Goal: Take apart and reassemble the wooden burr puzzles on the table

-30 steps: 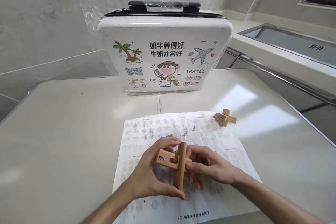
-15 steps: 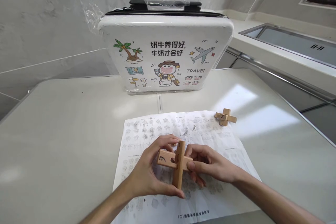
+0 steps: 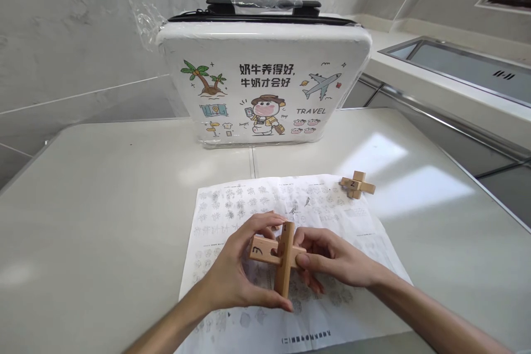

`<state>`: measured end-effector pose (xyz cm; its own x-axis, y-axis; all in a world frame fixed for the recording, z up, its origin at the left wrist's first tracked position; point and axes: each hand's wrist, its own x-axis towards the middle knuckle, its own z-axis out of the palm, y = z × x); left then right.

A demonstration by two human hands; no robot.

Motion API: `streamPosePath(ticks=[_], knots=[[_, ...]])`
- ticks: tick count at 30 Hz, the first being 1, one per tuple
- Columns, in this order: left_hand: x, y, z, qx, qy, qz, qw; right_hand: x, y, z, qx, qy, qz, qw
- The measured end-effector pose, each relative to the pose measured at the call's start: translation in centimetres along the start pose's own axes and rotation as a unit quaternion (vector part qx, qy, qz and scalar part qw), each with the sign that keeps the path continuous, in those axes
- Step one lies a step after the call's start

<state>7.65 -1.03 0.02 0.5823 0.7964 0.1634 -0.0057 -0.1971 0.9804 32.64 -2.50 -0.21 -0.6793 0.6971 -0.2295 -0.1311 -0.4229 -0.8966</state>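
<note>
"Upper centre?"
"A white case (image 3: 265,47). Lower centre, a printed sheet (image 3: 352,315)."
"And the hands?"
"Over it — left hand (image 3: 226,274) and right hand (image 3: 332,257), the left pinching a wooden bar (image 3: 284,268) lengthwise — the right, a block end (image 3: 296,253) jutting out rightward."

The white case (image 3: 265,47) on the far side reads "奶牛养得好, 牛奶才会好", with "TRAVEL" at its right. A handwritten 3, turned over, marks the wooden block (image 3: 264,249); the small mark on the upright bar (image 3: 284,268) is unclear. The wooden cross (image 3: 357,185) at far right bears a 2. Along the near edge, the paper (image 3: 352,323) carries an upside-down Chinese title ending in "(二)"; its smaller print is illegible.
</note>
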Motion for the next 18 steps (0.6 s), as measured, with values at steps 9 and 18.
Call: streamPosePath(ticks=[9,18], knots=[[0.0,0.5,-0.9,0.122,-0.025,0.005,0.992,0.0,-0.3,0.0,-0.046,0.073,-0.036,0.996],[0.4,0.1,-1.6,0.338,-0.037,-0.014,0.940,0.2,0.3,-0.3,-0.060,0.237,-0.074,0.967]])
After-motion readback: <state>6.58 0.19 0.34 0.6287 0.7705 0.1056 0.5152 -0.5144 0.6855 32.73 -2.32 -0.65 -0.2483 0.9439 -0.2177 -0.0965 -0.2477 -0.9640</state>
